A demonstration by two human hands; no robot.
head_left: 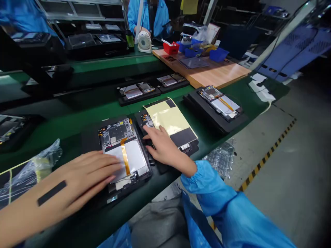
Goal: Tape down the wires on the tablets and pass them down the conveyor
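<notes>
left hand (84,172) lies flat over 1 uncovered black rectangular tablet (136,153); apart from it, right hand (164,146), outspread, rests against 1 glossy pale-yellow sheet (169,117).

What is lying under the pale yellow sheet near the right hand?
Under the yellow sheet lies an opened electronic device; small parts show along its left and near edges. The sheet covers its middle, so what is there cannot be seen.

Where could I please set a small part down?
Bare green bench shows between the open device under the left hand and the rear devices. The wooden board's front, before the blue bins, looks free too. It is crowded around the right hand, by the yellow sheet.
</notes>
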